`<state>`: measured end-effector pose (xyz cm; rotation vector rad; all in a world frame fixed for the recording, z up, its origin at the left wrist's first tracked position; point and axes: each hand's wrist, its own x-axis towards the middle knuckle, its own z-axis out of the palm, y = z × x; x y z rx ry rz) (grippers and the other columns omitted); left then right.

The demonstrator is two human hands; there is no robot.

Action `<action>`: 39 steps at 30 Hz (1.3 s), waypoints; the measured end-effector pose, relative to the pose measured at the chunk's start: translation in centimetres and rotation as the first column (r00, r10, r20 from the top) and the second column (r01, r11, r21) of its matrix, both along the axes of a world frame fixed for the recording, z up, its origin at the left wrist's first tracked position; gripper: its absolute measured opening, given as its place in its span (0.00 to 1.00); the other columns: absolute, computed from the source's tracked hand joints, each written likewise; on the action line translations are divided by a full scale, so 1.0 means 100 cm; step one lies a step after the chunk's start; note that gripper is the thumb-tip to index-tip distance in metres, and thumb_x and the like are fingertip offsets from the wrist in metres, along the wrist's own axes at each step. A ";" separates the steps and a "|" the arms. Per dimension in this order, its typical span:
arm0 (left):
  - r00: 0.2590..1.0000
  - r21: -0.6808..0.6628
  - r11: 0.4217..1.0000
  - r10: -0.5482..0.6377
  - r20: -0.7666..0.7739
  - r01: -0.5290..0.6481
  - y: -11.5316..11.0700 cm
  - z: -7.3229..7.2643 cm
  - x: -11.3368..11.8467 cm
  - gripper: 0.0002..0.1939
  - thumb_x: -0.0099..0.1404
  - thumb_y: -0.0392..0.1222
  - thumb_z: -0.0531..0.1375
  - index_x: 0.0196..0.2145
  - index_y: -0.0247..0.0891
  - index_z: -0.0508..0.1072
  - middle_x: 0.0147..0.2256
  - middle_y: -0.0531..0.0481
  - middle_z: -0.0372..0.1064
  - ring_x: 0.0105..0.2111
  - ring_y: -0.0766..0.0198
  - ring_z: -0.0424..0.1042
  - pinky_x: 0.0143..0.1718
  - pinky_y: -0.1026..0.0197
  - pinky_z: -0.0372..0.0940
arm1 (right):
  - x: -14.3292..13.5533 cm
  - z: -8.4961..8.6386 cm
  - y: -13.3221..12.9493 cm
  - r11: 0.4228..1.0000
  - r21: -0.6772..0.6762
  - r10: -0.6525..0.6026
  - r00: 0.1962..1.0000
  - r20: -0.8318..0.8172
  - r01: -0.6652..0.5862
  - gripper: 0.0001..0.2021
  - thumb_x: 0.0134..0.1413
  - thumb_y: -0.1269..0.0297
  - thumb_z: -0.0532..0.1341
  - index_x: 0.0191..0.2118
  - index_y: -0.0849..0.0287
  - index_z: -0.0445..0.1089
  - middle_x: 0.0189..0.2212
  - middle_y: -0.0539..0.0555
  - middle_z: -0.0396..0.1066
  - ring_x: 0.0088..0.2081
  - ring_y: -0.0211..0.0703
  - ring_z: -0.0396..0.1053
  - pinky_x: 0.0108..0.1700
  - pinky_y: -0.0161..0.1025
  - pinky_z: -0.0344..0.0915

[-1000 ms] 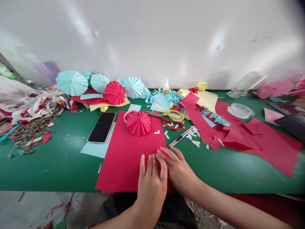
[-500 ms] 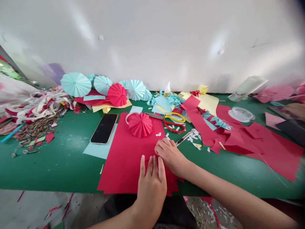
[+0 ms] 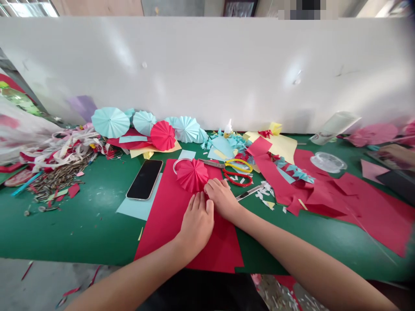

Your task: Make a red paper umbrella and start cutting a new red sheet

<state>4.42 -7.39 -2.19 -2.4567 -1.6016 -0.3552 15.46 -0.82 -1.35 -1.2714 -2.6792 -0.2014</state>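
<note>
A stack of red paper (image 3: 162,224) lies on the green table in front of me. My left hand (image 3: 197,220) rests palm down on its top sheet, fingers extended and close together. Touching its fingertips, my right hand (image 3: 222,198) has curled fingers closed at the red paper's right side; the edge under them is mostly hidden. Just beyond both hands sits a pleated red paper rosette (image 3: 192,175), with a white ring (image 3: 177,163) partly behind it. Scissors (image 3: 238,166) with yellow and red handles and a utility knife (image 3: 249,192) lie to the right of the rosette.
A phone (image 3: 144,179) lies on light blue paper (image 3: 136,210) at the left. Blue rosettes (image 3: 110,122) lean along the white partition (image 3: 207,73). Red paper scraps (image 3: 366,203) spread rightward, near a clear plastic lid (image 3: 328,162). Another person's hand (image 3: 397,153) is at far right.
Both hands have moved away from me across the red paper, nearer the rosette. My left hand's fingers have lowered and drawn together. The camera view has tilted up slightly.
</note>
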 end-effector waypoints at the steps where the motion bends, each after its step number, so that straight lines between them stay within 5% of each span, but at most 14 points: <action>1: 1.000 0.007 1.000 0.003 -0.003 -0.003 0.000 -0.003 0.001 0.13 0.59 0.27 0.48 0.41 0.25 0.64 0.47 0.27 0.64 0.51 0.49 0.62 0.47 0.50 0.61 | 0.001 0.000 -0.001 1.000 -0.001 0.005 1.000 -0.015 -0.005 0.07 0.56 0.72 0.51 0.29 0.62 0.65 0.31 0.57 0.67 0.34 0.45 0.61 0.35 0.42 0.53; 5: 1.000 0.033 0.999 0.018 -0.015 -0.018 0.000 -0.011 0.003 0.13 0.59 0.26 0.47 0.40 0.24 0.66 0.46 0.28 0.65 0.50 0.48 0.63 0.47 0.50 0.62 | 0.006 0.001 -0.009 0.999 -0.015 0.048 0.995 -0.086 -0.050 0.09 0.57 0.70 0.51 0.31 0.63 0.67 0.32 0.56 0.69 0.36 0.43 0.63 0.43 0.41 0.55; 9: 1.000 0.045 0.999 0.012 -0.013 -0.012 0.001 -0.012 0.003 0.16 0.60 0.26 0.46 0.44 0.23 0.66 0.46 0.29 0.66 0.50 0.50 0.64 0.49 0.50 0.60 | 0.013 -0.004 -0.020 0.993 -0.025 0.107 0.979 -0.172 -0.113 0.11 0.58 0.71 0.49 0.44 0.63 0.64 0.41 0.56 0.71 0.44 0.41 0.65 0.54 0.44 0.51; 14: 1.000 0.040 0.999 0.013 -0.022 -0.012 0.001 -0.014 0.003 0.19 0.59 0.26 0.47 0.48 0.20 0.63 0.46 0.28 0.66 0.50 0.50 0.64 0.49 0.50 0.60 | 0.018 -0.013 -0.029 0.986 -0.016 0.158 0.963 -0.219 -0.165 0.17 0.58 0.74 0.45 0.51 0.70 0.59 0.48 0.63 0.66 0.53 0.47 0.60 0.56 0.51 0.51; 22: 1.000 0.071 0.997 0.009 -0.014 -0.008 -0.002 -0.015 0.002 0.20 0.59 0.25 0.45 0.48 0.19 0.63 0.46 0.28 0.66 0.50 0.51 0.64 0.49 0.51 0.61 | 0.019 -0.012 -0.034 0.980 0.008 0.198 0.973 -0.118 -0.199 0.19 0.55 0.75 0.46 0.51 0.75 0.59 0.48 0.67 0.65 0.54 0.51 0.59 0.56 0.55 0.52; 39: 0.998 0.122 0.992 -0.046 0.034 0.042 -0.011 -0.014 -0.002 0.19 0.58 0.25 0.44 0.46 0.20 0.64 0.48 0.31 0.65 0.51 0.51 0.62 0.50 0.50 0.60 | 0.018 -0.006 -0.043 0.989 0.019 0.145 0.963 -0.225 -0.145 0.15 0.56 0.75 0.46 0.44 0.68 0.65 0.41 0.63 0.71 0.48 0.47 0.66 0.57 0.53 0.50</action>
